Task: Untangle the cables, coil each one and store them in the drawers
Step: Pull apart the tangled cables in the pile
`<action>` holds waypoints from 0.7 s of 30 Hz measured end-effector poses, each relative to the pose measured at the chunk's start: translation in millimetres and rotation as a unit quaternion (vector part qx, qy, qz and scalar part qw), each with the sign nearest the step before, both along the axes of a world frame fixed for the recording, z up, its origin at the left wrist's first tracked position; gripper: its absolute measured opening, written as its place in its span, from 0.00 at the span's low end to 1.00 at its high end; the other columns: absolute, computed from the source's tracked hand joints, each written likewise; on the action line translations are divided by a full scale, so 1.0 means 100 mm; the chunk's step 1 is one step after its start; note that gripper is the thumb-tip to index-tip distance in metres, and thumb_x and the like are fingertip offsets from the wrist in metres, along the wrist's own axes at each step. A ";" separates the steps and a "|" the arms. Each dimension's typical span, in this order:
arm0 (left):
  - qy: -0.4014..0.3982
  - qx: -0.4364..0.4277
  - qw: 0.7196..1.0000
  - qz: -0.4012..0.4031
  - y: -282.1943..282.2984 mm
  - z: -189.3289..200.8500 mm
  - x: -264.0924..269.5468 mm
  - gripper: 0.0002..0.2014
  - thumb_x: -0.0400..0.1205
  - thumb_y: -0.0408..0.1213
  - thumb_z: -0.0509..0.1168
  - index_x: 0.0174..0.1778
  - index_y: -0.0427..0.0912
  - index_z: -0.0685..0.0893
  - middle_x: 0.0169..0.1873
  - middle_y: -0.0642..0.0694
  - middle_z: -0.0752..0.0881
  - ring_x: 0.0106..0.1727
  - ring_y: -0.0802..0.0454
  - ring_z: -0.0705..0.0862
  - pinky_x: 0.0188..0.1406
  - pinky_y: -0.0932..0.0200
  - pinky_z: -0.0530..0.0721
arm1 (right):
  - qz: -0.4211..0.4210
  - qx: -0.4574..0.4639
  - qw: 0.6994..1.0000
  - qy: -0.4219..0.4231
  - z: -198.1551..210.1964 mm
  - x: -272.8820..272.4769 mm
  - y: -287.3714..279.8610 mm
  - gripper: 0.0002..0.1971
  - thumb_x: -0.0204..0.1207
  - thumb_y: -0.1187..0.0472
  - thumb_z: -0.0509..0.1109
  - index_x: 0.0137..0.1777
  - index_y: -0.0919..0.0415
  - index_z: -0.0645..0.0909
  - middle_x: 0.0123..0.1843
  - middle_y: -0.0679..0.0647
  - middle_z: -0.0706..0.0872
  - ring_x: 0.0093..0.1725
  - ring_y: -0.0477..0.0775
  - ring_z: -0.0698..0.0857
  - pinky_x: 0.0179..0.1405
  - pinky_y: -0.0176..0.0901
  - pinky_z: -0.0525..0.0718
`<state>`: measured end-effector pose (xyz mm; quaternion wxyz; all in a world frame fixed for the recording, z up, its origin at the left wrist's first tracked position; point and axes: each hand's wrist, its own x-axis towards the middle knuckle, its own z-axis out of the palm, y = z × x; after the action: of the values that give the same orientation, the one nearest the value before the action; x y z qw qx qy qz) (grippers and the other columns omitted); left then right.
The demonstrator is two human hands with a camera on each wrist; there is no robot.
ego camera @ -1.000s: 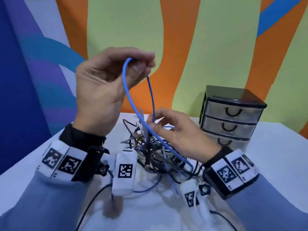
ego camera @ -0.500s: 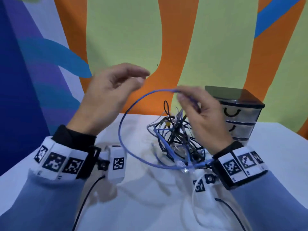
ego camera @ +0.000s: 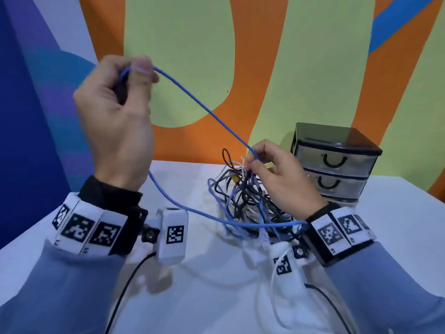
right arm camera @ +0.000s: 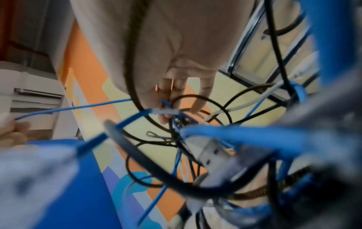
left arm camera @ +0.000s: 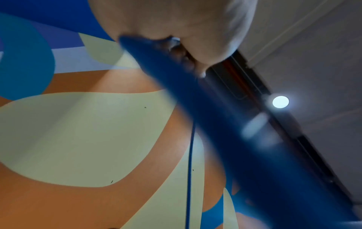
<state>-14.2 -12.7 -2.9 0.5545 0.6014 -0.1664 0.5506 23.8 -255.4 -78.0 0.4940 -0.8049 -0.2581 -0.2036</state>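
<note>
Against a bright mural, above a white counter (ego camera: 192, 285), the left hand (ego camera: 115, 112) pinches a blue cable (ego camera: 204, 107) aloft; the right hand (ego camera: 281, 179) grasps it over the tangle (ego camera: 243, 201) beside the drawers (ego camera: 334, 165).

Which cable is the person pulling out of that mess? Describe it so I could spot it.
On the white table, left of the black drawer unit, lies a cable tangle. The blue cable rises from it, stretched between the left hand and right hand, the only one lifted.
</note>
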 end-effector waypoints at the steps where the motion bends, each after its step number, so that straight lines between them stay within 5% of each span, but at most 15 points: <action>1: -0.009 -0.035 0.999 0.010 0.04 0.00 0.04 0.14 0.91 0.50 0.67 0.41 0.49 0.84 0.30 0.46 0.71 0.31 0.41 0.66 0.31 0.44 0.65 | -0.021 -0.016 0.999 -0.026 -0.01 0.02 0.01 0.08 0.89 0.64 0.66 0.50 0.50 0.81 0.46 0.48 0.89 0.51 0.55 0.86 0.46 0.64 0.85; 5: 0.025 -0.088 0.995 0.049 0.12 -0.01 0.12 0.16 0.88 0.54 0.68 0.36 0.55 0.85 0.30 0.42 0.75 0.33 0.34 0.69 0.32 0.37 0.71 | -0.108 -0.019 0.987 -0.113 0.00 0.05 0.00 0.04 0.90 0.61 0.66 0.54 0.53 0.80 0.45 0.44 0.88 0.48 0.52 0.84 0.40 0.50 0.76; 8: 0.201 0.068 0.970 0.119 0.22 -0.07 0.19 0.11 0.85 0.52 0.68 0.41 0.54 0.91 0.31 0.50 0.82 0.37 0.45 0.80 0.41 0.49 0.78 | -0.126 0.072 0.979 -0.143 0.02 0.08 -0.11 0.10 0.88 0.67 0.67 0.56 0.51 0.85 0.42 0.47 0.88 0.43 0.54 0.84 0.42 0.53 0.84; 9: 0.263 0.132 0.942 0.164 0.25 -0.11 0.21 0.08 0.83 0.47 0.68 0.47 0.54 0.93 0.39 0.49 0.87 0.45 0.45 0.85 0.49 0.48 0.82 | -0.129 0.059 0.976 -0.165 0.03 0.08 -0.14 0.13 0.87 0.68 0.67 0.59 0.49 0.88 0.42 0.49 0.87 0.43 0.55 0.83 0.44 0.50 0.84; 11: 0.306 0.249 0.892 0.222 0.22 -0.14 0.16 0.20 0.78 0.36 0.66 0.61 0.60 0.92 0.60 0.45 0.86 0.65 0.41 0.83 0.68 0.41 0.81 | -0.123 -0.012 0.969 -0.213 0.06 0.07 -0.14 0.17 0.87 0.69 0.69 0.65 0.48 0.91 0.42 0.51 0.83 0.45 0.53 0.78 0.47 0.40 0.77; 13: 0.246 0.318 0.903 0.152 0.06 -0.13 0.08 0.29 0.74 0.32 0.64 0.67 0.62 0.91 0.68 0.51 0.82 0.73 0.50 0.79 0.76 0.49 0.75 | -0.081 -0.066 0.968 -0.229 0.08 0.05 -0.10 0.18 0.86 0.69 0.69 0.66 0.47 0.92 0.41 0.50 0.80 0.47 0.52 0.74 0.48 0.34 0.71; 16: 0.245 0.336 0.906 -0.080 -0.29 -0.14 -0.04 0.25 0.77 0.40 0.68 0.72 0.55 0.90 0.63 0.59 0.90 0.65 0.65 0.86 0.72 0.64 0.80 | -0.005 -0.082 0.977 -0.198 0.09 0.00 -0.03 0.17 0.87 0.67 0.69 0.67 0.49 0.90 0.43 0.46 0.84 0.46 0.55 0.76 0.49 0.40 0.75; 19: 0.220 0.405 0.886 -0.048 -0.46 -0.26 -0.05 0.20 0.83 0.54 0.74 0.71 0.55 0.90 0.45 0.58 0.92 0.47 0.65 0.88 0.50 0.62 0.84 | 0.062 0.014 0.992 -0.113 0.11 -0.08 0.03 0.09 0.87 0.64 0.68 0.63 0.53 0.79 0.43 0.56 0.88 0.42 0.69 0.81 0.43 0.59 0.79; 21: 0.177 0.417 0.892 -0.002 -0.46 -0.27 -0.02 0.11 0.86 0.52 0.74 0.60 0.53 0.94 0.31 0.54 0.86 0.36 0.60 0.81 0.35 0.66 0.73 | 0.056 0.087 0.992 -0.072 0.11 -0.11 0.05 0.10 0.88 0.64 0.68 0.59 0.51 0.70 0.41 0.63 0.88 0.39 0.74 0.81 0.40 0.67 0.78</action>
<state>-16.7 -58.6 -30.1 0.2743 0.8642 -0.2810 0.3144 13.3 -250.5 -66.7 0.5525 -0.7266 -0.3191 -0.2548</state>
